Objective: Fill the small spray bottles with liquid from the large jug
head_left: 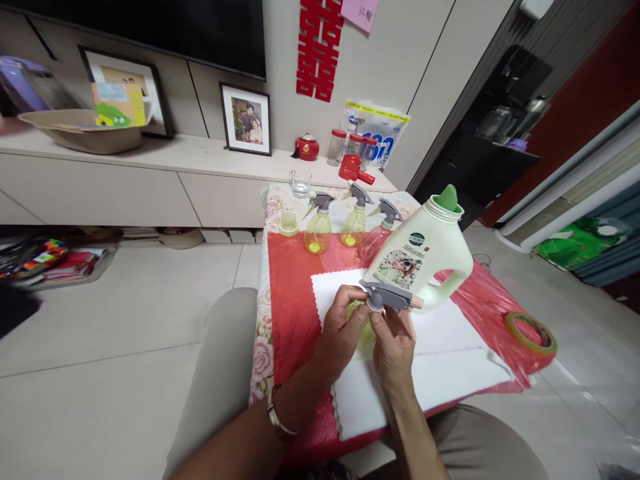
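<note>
Both my hands are closed round the neck of a spray bottle (387,295) with a grey trigger head and a yellowish body, which my fingers partly hide. My left hand (343,330) grips it from the left, thumb near the collar. My right hand (394,353) pinches the collar from the right. Under them lies a white cloth (440,377) with a scalloped edge. Just behind stands a large cream detergent jug (415,243) with a green piece in its mouth. Farther back are a yellow spray bottle (318,233), another yellow spray bottle (353,227) and a pink spray bottle (376,240).
A pale green cap-like cup (289,225) and a glass mug (301,183) stand at the table's back left. Red sheeting (295,287) covers the table. A tape roll (530,333) lies at the right edge. Behind is a low cabinet (225,193) with jars and frames.
</note>
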A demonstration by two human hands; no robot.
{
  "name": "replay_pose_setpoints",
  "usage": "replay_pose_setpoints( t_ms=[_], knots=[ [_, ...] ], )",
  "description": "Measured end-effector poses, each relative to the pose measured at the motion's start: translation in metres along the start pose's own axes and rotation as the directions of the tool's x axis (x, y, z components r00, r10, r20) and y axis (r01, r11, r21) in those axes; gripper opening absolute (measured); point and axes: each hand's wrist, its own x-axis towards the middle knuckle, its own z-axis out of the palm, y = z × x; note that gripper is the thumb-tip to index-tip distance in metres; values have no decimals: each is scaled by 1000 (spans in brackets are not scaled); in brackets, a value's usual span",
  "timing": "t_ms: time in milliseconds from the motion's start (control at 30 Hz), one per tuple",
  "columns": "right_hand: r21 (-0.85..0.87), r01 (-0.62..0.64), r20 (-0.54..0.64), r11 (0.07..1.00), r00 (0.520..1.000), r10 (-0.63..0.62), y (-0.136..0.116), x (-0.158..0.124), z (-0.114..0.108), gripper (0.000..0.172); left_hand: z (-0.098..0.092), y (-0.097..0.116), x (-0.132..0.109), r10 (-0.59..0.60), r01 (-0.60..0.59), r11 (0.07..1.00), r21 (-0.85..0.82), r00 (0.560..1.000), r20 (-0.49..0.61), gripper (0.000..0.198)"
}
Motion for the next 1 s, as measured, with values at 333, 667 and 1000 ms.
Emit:
replay_pose_setpoints(
  t_ms=[333, 667, 1000],
  knots=[
    [33, -35, 10, 999, 999, 35, 7, 2, -4, 45, 2, 3, -2, -114, 113, 985, -129, 994, 5, 22],
    [59, -24, -29, 998, 999, 26, 4, 2, 1, 38, 0, 6, -3, -121, 122, 989, -89, 993, 12, 19],
    [110, -80, -19, 991, 996, 83, 0, 5, -4, 30, 3, 7, -2, 24, -26, 991, 133, 1000, 20, 31]
  ],
)
